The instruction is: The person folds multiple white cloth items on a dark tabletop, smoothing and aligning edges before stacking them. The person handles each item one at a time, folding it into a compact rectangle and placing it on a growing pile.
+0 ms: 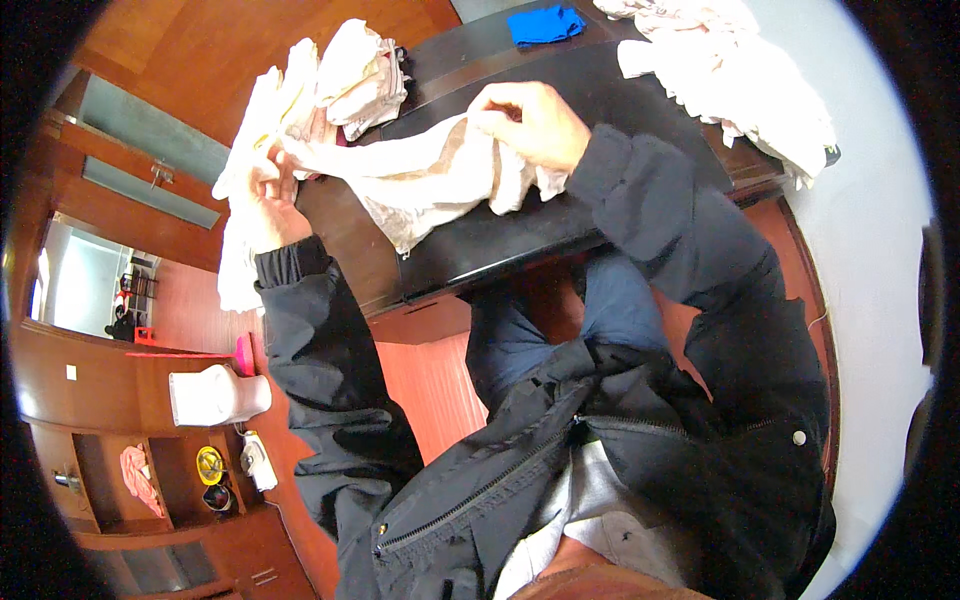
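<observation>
A crumpled white cloth garment [427, 180] stretches between my two hands over the dark table [517, 240]. My right hand [532, 124] pinches its right part between thumb and fingers. At the left, my left hand [276, 191] grips the narrow end of the cloth, beside a heap of white fabric [251, 150] that hangs over the table's left edge. Behind the stretched cloth lies a stack of folded white garments [365, 82]. A folded blue cloth [545, 26] rests near the far edge. Another white pile [727, 75] lies at the far right.
A white wall [870, 300] stands close on the right. On the left are a white lidded bin [217, 396], a pink broom or dustpan [244, 354] and open wooden shelves [112, 480]. My legs are at the table's near edge, above a reddish floor [431, 382].
</observation>
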The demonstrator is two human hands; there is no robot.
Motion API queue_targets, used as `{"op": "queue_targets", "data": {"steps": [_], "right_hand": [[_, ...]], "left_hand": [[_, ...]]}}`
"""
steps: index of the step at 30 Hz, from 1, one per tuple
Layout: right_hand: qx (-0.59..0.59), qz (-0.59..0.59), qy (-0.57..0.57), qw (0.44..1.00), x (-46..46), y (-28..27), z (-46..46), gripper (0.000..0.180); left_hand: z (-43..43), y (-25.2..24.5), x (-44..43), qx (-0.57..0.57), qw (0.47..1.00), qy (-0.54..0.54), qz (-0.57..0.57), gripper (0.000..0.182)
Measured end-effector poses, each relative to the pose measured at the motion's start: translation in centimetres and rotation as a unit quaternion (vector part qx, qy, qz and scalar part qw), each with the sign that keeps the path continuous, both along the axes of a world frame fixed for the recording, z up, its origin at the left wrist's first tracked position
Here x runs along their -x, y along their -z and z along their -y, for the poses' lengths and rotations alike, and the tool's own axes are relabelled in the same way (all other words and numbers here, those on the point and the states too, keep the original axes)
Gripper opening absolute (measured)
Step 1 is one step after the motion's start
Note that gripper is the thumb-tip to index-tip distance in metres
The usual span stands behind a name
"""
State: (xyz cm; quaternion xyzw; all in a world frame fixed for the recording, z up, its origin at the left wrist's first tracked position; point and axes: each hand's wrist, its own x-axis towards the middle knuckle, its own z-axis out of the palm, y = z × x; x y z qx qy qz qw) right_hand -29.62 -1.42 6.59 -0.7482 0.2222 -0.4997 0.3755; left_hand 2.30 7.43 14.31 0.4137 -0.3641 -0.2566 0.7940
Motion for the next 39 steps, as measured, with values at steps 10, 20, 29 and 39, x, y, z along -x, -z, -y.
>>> {"op": "queue_targets", "data": {"steps": [10, 20, 29, 39], "right_hand": [[0.054, -0.192, -0.156, 0.967, 0.4, -6.2, 2.6, 0.016], [-0.021, -0.190, -0.196, 0.962, 2.6, -7.6, 1.7, 0.018], [-0.028, -0.217, -0.161, 0.962, 4.7, -6.6, 3.3, 0.024], [-0.062, -0.142, -0.172, 0.973, 5.7, -9.8, 3.9, 0.027]], "left_hand": [[1.6, 1.8, 10.1, 0.020, 0.894, 0.114, 0.433, 0.076], [3.4, 4.1, 9.2, -0.122, 0.851, 0.444, 0.252, 0.027], [3.5, 1.9, 5.9, -0.075, 0.903, 0.352, 0.236, 0.018], [0.7, -4.0, 5.6, -0.194, 0.796, 0.320, 0.476, 0.023]]}}
